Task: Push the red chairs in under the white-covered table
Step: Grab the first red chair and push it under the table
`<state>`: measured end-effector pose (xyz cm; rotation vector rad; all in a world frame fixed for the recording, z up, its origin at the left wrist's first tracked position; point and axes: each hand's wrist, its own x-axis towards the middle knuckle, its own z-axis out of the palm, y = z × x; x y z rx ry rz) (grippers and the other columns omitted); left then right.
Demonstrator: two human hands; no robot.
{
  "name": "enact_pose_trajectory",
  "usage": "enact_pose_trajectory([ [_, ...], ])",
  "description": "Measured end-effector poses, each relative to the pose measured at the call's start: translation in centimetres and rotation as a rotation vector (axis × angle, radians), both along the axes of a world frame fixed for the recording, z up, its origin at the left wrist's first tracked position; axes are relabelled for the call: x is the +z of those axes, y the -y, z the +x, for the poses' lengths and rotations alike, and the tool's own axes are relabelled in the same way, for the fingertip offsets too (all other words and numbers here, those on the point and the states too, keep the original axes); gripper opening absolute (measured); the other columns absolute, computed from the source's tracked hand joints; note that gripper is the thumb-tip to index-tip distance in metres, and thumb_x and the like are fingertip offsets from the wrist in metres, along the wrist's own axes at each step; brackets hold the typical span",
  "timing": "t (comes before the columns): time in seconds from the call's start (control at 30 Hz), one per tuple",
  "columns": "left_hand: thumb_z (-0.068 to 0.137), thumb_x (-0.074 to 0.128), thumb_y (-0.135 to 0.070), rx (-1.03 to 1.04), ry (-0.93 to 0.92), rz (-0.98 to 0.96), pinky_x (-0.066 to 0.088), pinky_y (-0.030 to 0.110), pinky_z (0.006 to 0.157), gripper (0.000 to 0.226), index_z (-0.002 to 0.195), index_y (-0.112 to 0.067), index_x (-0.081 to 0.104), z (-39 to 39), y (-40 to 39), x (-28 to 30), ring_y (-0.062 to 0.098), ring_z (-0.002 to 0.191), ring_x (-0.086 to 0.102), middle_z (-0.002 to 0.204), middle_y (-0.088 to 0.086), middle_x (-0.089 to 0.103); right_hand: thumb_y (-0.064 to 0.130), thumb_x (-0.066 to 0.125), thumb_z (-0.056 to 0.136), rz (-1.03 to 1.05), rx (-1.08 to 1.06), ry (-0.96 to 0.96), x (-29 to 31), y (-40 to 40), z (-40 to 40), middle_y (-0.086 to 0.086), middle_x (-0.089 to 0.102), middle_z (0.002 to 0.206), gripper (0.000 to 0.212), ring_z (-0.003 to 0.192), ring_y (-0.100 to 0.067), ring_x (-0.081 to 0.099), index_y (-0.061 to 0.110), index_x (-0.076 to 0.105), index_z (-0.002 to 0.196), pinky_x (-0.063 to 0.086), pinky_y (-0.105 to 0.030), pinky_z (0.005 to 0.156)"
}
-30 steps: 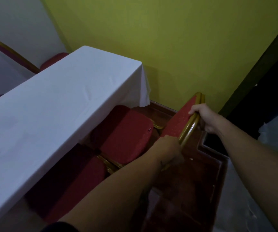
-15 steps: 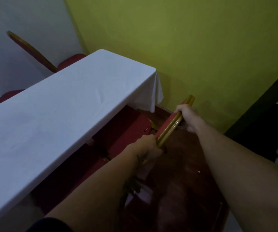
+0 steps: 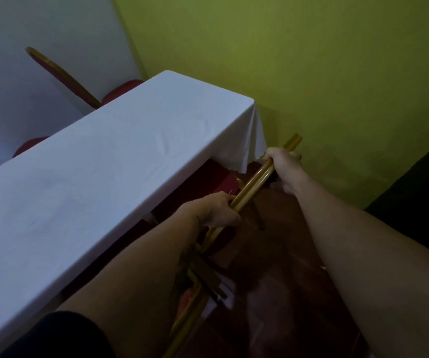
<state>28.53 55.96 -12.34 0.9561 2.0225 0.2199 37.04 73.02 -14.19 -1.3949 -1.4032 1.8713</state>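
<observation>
Far chairs (image 3: 61, 76): two red seats with gold frames along the table's far side, at the left of the view. One backrest leans up against the white wall (image 3: 40, 29). Their seats sit at the cloth's edge.
Table (image 3: 99, 171): long, white-covered, running from lower left to upper right. Its far end stops near the green wall (image 3: 311, 60), where the cloth hangs in a loose corner.
Left hand (image 3: 214, 211): closed around the nearer part of the gold top rail, knuckles toward the table. Judged placed there to drive the chair forward evenly.
Red chair (image 3: 256, 180): directly under both hands, at the table's near long edge. Its red seat lies mostly beneath the cloth overhang; only a dark red strip shows. The gold rail of the backrest runs lower left to upper right, parallel to the table edge. The chair faces the table, backrest toward the person.
Right hand (image 3: 284, 164): wrapped around the same rail farther along, near the hanging cloth corner. The wide two-handed hold looks meant to keep the chair square.
Neighbouring chair (image 3: 187, 308): gold frame lower down, partly hidden by the left forearm; position under the table unclear.
Floor (image 3: 285, 293): dark reddish, glossy.
</observation>
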Motion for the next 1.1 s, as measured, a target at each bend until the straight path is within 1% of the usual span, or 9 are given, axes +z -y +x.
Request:
enact_pose_trajectory([
  [0.13, 0.092, 0.062, -0.026, 0.038, -0.038, 0.057, 0.051, 0.036, 0.085, 0.04, 0.131, -0.023, 0.057, -0.4, 1.2, -0.4, 0.019, 0.094, 0.061, 0.101, -0.001, 0.062, 0.019, 0.063, 0.079, 0.001, 0.024, -0.014, -0.1, 0.0, -1.1, -0.012, 0.065, 0.088, 0.06, 0.068, -0.024, 0.067, 0.003, 0.04, 0.132, 0.054, -0.034, 0.039],
  [0.33, 0.099, 0.056, -0.029, 0.14, -0.088, 0.176, 0.055, 0.039, 0.09, 0.034, 0.131, -0.019, 0.056, 1.8, 3.5, -0.9, 0.022, 0.099, 0.064, 0.111, 0.006, 0.062, 0.035, 0.054, 0.091, 0.102, -0.056, 0.089, -0.2, 2.1, -0.8, -0.013, 0.062, 0.122, 0.064, 0.099, -0.033, 0.064, 0.003, 0.035, 0.143, 0.045, -0.031, 0.056],
  [0.47, 0.098, 0.05, -0.023, 0.142, -0.112, 0.22, 0.055, 0.036, 0.081, 0.032, 0.127, -0.018, 0.064, 1.8, 6.4, 0.4, 0.022, 0.094, 0.066, 0.107, 0.005, 0.066, 0.056, 0.054, 0.085, 0.062, -0.006, 0.11, 0.9, 5.8, 0.4, -0.016, 0.065, 0.126, 0.075, 0.101, -0.034, 0.069, 0.006, 0.046, 0.14, 0.058, -0.036, 0.051],
  [0.6, 0.091, 0.051, -0.02, 0.105, -0.122, 0.231, 0.054, 0.032, 0.076, 0.033, 0.119, -0.02, 0.07, 1.9, 9.3, 2.4, 0.019, 0.092, 0.067, 0.108, 0.003, 0.071, 0.034, 0.06, 0.096, 0.021, 0.173, 0.156, 2.2, 11.1, 2.2, -0.018, 0.064, 0.123, 0.05, 0.103, -0.038, 0.068, 0.005, 0.049, 0.135, 0.063, -0.048, 0.068],
  [0.7, 0.091, 0.053, -0.024, 0.031, -0.133, 0.236, 0.052, 0.03, 0.076, 0.034, 0.12, -0.02, 0.072, 2.6, 12.2, 3.5, 0.018, 0.096, 0.067, 0.111, 0.002, 0.072, 0.024, 0.059, 0.099, 0.033, 0.305, 0.235, 2.2, 16.3, 3.9, -0.018, 0.065, 0.114, 0.032, 0.099, -0.032, 0.07, 0.007, 0.055, 0.126, 0.063, -0.047, 0.079],
  [0.87, 0.096, 0.055, -0.03, -0.101, 0.053, 0.125, 0.055, 0.033, 0.076, 0.018, 0.101, -0.021, 0.07, 4.2, 20.9, 3.9, 0.015, 0.085, 0.064, 0.091, -0.005, 0.067, 0.019, 0.06, 0.098, 0.062, 0.426, 0.4, 1.9, 25.0, 7.5, -0.012, 0.06, 0.125, 0.031, 0.11, -0.027, 0.062, 0.009, 0.058, 0.128, 0.056, -0.041, 0.076],
  [0.93, 0.097, 0.056, -0.044, -0.084, 0.13, 0.08, 0.057, 0.034, 0.076, 0.031, 0.113, -0.02, 0.069, 4.8, 25.2, 3.5, 0.013, 0.081, 0.065, 0.093, -0.005, 0.068, 0.023, 0.058, 0.097, 0.093, 0.426, 0.49, 1.9, 28.6, 8.5, -0.011, 0.061, 0.116, 0.03, 0.099, -0.026, 0.063, 0.008, 0.061, 0.123, 0.056, -0.041, 0.071],
  [1.0, 0.091, 0.058, -0.058, -0.02, 0.203, 0.061, 0.058, 0.04, 0.089, 0.056, 0.132, -0.02, 0.062, 5.1, 29.3, 2.7, 0.017, 0.099, 0.068, 0.115, -0.001, 0.07, 0.026, 0.047, 0.102, 0.038, 0.386, 0.482, 2.3, 32.3, 9.0, -0.013, 0.063, 0.107, 0.026, 0.093, -0.028, 0.064, 0.008, 0.061, 0.114, 0.054, -0.04, 0.067],
  [1.1, 0.071, 0.068, -0.07, 0.008, 0.22, 0.063, 0.048, 0.046, 0.105, 0.094, 0.148, -0.023, 0.045, 5.8, 34.0, 2.3, 0.024, 0.126, 0.057, 0.144, 0.001, 0.054, 0.028, 0.035, 0.108, -0.064, 0.282, 0.397, 3.4, 36.7, 8.9, -0.017, 0.062, 0.104, 0.029, 0.092, -0.032, 0.062, 0.009, 0.057, 0.105, 0.053, -0.045, 0.068],
])
